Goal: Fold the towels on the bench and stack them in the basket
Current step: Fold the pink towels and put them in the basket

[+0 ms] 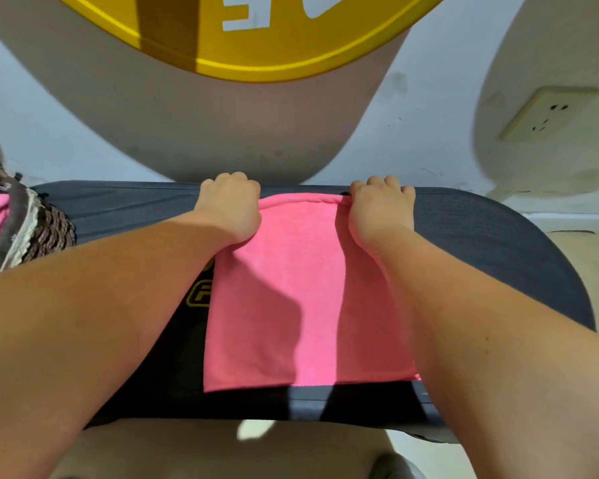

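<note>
White wall [429, 133] behind a dark bench [481, 243], where a pink towel [301, 288] lies centred, its far corners gripped by curled fingers [232, 179] of the left hand [230, 209] at eleven o'clock and right hand [377, 212] at one, woven basket [45, 229] at nine, yellow "F" logo [199, 295] beside the towel.

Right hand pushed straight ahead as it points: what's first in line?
Probably the white wall behind the dark padded bench; the right hand, gripping the pink towel, is at its far edge. Depth unclear.
</note>
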